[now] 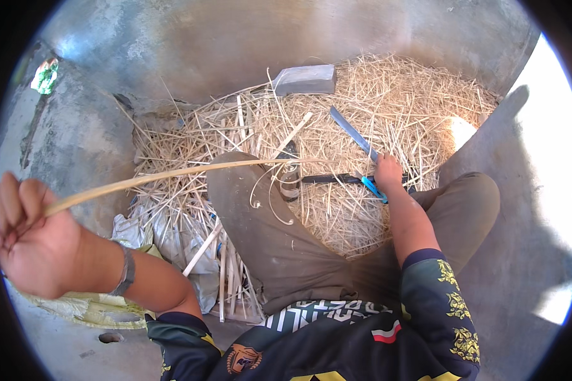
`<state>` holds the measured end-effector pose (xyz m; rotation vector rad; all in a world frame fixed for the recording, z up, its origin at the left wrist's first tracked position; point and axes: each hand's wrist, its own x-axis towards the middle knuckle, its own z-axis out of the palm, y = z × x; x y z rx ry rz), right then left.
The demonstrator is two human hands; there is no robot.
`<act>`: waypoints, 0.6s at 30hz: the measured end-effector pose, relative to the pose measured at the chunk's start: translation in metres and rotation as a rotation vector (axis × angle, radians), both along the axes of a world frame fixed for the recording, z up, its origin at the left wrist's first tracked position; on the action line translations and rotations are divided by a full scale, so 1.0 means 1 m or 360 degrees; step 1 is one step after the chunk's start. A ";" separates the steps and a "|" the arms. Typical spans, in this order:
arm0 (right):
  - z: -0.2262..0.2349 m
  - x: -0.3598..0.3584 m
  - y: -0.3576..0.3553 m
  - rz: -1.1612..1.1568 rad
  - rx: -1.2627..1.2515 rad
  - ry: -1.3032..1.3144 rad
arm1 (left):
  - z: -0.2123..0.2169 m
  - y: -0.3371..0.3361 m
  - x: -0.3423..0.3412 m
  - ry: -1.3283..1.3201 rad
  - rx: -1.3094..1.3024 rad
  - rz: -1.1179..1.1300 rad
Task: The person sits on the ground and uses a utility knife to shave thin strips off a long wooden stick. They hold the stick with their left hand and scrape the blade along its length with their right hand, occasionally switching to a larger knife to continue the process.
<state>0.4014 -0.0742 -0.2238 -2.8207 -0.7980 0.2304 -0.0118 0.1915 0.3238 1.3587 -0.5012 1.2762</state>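
My left hand (pixel 41 241), raised at the far left, is closed around one end of a long pale bamboo strip (pixel 140 181). The strip reaches across to the middle, over my bent leg, and thin curled shavings (pixel 274 193) hang by its far part. Over the straw-like pile, my right hand (pixel 389 171) is closed on a machete (pixel 353 132), its long blade slanting up and to the left. The machete's handle is mostly hidden in the hand. Just below the fingers lies a blue-handled tool (pixel 374 189), beside a long black object (pixel 330 179) that I cannot make out.
A heap of shavings (pixel 388 101) spreads between my legs and the concrete wall (pixel 248 38). On it rests a grey block (pixel 305 80). Cut strips (pixel 232 279) and plastic sacks (pixel 133 232) lie by my left leg. A curved wall (pixel 515 190) stands at right.
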 end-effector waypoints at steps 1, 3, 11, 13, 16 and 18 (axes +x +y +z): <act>0.004 0.002 0.008 -0.0248 0.0029 0.0390 | -0.006 0.002 0.012 0.0047 -0.0010 -0.0081; -0.004 -0.004 0.011 -0.0620 0.0185 0.0392 | -0.022 0.000 0.040 0.0049 -0.0066 -0.0096; -0.023 0.005 0.001 -0.0622 -0.0016 0.0237 | -0.020 -0.005 0.129 0.0272 0.0098 -0.0584; -0.022 0.012 0.004 -0.0685 0.0015 0.0421 | -0.016 -0.006 0.153 0.0204 0.0161 -0.0317; -0.036 0.020 -0.011 -0.0759 0.0193 0.0572 | -0.014 -0.005 0.210 0.0112 -0.0011 0.0085; -0.038 0.021 -0.015 -0.0755 0.0327 0.0615 | -0.015 -0.029 0.245 0.0067 -0.0067 0.0098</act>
